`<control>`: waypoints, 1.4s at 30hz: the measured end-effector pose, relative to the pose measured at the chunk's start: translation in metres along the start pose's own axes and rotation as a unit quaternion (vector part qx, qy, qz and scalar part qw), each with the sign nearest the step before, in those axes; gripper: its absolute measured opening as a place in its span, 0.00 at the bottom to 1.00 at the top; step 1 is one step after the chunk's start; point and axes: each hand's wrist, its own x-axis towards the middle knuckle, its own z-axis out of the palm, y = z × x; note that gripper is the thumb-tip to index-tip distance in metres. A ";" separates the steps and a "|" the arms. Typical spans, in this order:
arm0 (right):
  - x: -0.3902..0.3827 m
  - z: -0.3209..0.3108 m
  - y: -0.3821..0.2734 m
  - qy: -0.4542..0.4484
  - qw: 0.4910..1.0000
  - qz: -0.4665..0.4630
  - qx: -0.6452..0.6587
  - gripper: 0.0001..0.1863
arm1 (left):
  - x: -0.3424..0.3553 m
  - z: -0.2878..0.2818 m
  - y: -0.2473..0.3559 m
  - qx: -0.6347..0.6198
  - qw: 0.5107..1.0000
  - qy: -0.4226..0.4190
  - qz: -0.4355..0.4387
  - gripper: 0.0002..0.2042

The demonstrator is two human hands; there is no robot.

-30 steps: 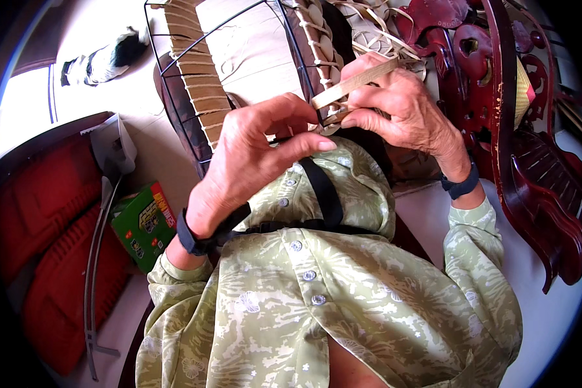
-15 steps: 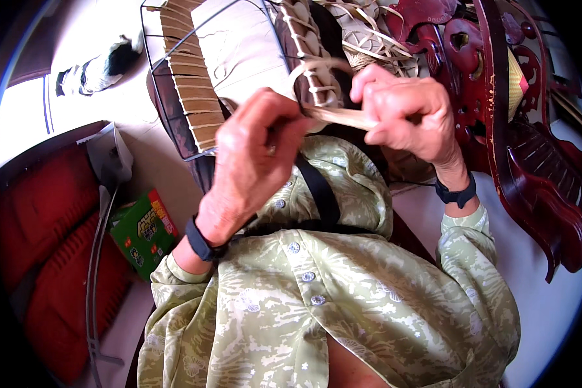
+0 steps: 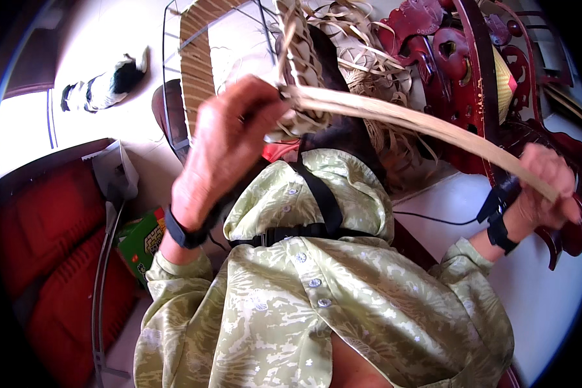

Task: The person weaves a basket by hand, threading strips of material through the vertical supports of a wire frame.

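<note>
A long pale flat fibre strip (image 3: 407,118) is stretched in a slight arc between my two hands. My left hand (image 3: 233,129) pinches its left end close to the near corner of a wire frame (image 3: 268,29) wound with strips. At the far right my right hand (image 3: 546,181) is closed round the other end. The frame's left side carries a band of tan wrapped strips (image 3: 197,61), and its right side a braided, woven edge (image 3: 304,61). My left fingertips partly cover the strip's end and the frame's corner.
A tangle of loose fibre strips (image 3: 375,77) lies beyond the frame. Carved dark-red wooden furniture (image 3: 482,84) stands at right. To the left are red cushions (image 3: 52,220), a grey metal stand (image 3: 103,278), a green box (image 3: 139,242) and a black-and-white animal (image 3: 103,84) on the floor.
My right hand has swung far out to the right, drawing the strip out long. My left hand has shifted slightly left and stays pinched. The frame sits slightly differently in view.
</note>
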 end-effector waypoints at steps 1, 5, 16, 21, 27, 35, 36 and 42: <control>-0.008 -0.009 -0.015 0.051 0.998 -0.034 -0.003 0.26 | -0.005 0.008 0.000 -0.011 1.000 -0.017 -0.008 0.05; -0.012 -0.007 -0.046 0.211 0.922 -0.127 -0.299 0.23 | -0.015 0.016 0.006 0.030 0.999 0.006 -0.021 0.06; -0.055 0.029 0.064 0.037 0.818 0.388 -0.424 0.11 | -0.027 0.026 -0.002 0.009 1.000 0.015 0.011 0.05; 0.009 0.129 0.138 0.037 0.942 0.151 -0.297 0.06 | -0.028 0.030 0.001 0.007 1.000 0.001 0.020 0.05; 0.044 0.188 0.135 -0.084 0.958 0.222 -0.160 0.08 | -0.034 0.040 -0.005 0.017 0.999 0.001 0.044 0.07; 0.032 0.196 0.144 -0.122 0.956 0.182 -0.197 0.11 | -0.030 0.035 0.000 0.049 0.997 -0.019 0.050 0.07; 0.030 0.199 0.143 -0.087 0.957 0.210 -0.180 0.10 | -0.029 0.035 0.001 0.042 0.998 -0.015 0.044 0.07; 0.007 0.153 0.143 0.090 0.936 0.333 0.066 0.06 | -0.026 0.039 0.008 0.057 0.998 -0.025 0.023 0.08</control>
